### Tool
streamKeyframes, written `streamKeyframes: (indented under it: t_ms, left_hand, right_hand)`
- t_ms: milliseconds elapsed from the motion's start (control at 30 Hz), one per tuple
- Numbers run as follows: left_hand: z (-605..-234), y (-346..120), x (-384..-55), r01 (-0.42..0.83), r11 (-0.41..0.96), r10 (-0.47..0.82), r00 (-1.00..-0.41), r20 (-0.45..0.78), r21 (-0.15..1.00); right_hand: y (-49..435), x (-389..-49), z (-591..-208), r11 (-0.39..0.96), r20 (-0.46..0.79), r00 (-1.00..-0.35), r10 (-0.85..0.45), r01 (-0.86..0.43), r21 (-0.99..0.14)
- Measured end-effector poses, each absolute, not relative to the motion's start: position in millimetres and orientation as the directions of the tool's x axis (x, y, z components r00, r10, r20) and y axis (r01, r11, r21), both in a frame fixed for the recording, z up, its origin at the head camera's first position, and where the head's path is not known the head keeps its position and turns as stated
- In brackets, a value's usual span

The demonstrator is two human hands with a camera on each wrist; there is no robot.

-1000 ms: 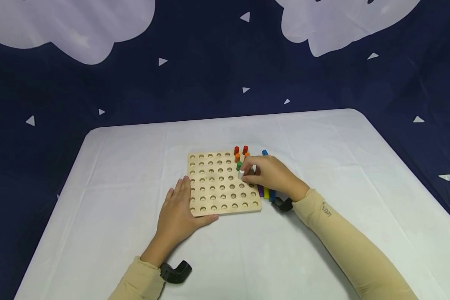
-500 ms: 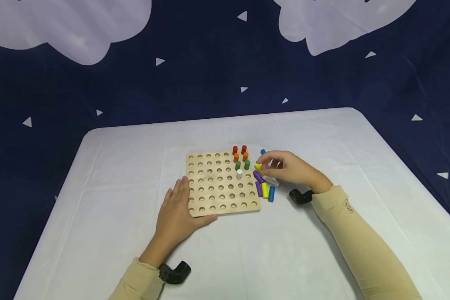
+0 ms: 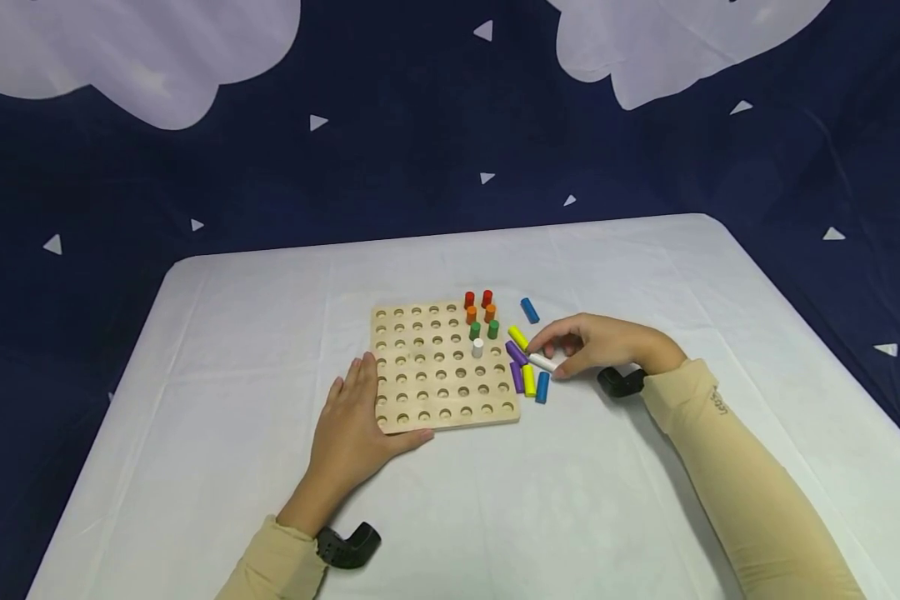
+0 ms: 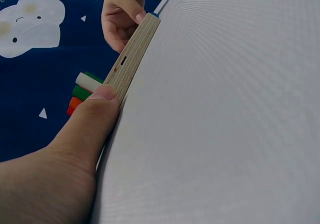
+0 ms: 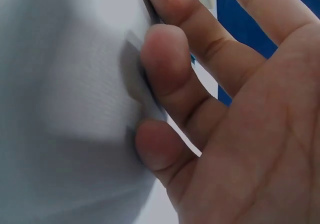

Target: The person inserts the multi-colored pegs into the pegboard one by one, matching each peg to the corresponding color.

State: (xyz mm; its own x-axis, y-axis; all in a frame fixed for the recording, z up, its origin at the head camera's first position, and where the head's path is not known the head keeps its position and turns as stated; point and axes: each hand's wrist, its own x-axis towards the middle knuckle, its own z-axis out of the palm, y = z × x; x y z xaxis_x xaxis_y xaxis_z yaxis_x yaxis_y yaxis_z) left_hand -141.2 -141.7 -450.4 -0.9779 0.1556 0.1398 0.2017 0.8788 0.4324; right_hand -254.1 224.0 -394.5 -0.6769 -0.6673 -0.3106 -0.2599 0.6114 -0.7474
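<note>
A square wooden pegboard (image 3: 412, 406) with rows of round holes lies on the table. Red, orange and green pegs, two of each, and one white peg (image 3: 477, 348) stand upright at its right side. My left hand (image 3: 348, 433) rests against the board's near left corner, fingers straight along the left side, thumb (image 4: 102, 96) against the near edge. Beside the board, my right hand (image 3: 607, 343) pinches a loose white peg (image 3: 543, 363) between index finger and thumb at its ends. In the right wrist view the other fingertips (image 5: 166, 49) curl close over the cloth; this peg is hidden there.
Next to the loose white peg lie purple pegs (image 3: 517, 353), yellow pegs (image 3: 529, 381) and a blue peg (image 3: 542, 387). Another blue peg (image 3: 529, 311) lies farther back. A white cloth covers the table (image 3: 270, 333); a dark blue backdrop (image 3: 405, 167) hangs behind.
My right hand has let go of the white peg standing in the board and moved right, past a yellow peg, to the loose white peg. The left hand stays against the board.
</note>
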Motion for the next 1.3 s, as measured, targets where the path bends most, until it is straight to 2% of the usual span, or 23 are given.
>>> streamKeyframes:
  t_ms: [333, 867, 1067, 1300]
  left_hand:
    - [-449, -141, -142, 0.2, 0.876, 0.155, -0.978, 0.138, 0.438]
    - [-450, -141, -140, 0.193, 0.877, 0.149, -0.98, 0.133, 0.439]
    - [-450, -141, -139, 0.194, 0.874, 0.147, -0.98, 0.136, 0.445]
    - [-448, -141, -139, 0.194, 0.875, 0.146, -0.979, 0.141, 0.443]
  right_hand:
    - [219, -254, -393, 0.666, -0.324, -0.705, -0.631, -0.279, -0.692]
    - [209, -246, -389, 0.722, -0.256, -0.77, -0.584, -0.349, -0.598]
    - [211, -248, -391, 0.711, -0.215, -0.788, -0.577, -0.356, -0.606]
    - [215, -255, -399, 0.65, -0.123, -0.82, -0.559, -0.341, -0.679]
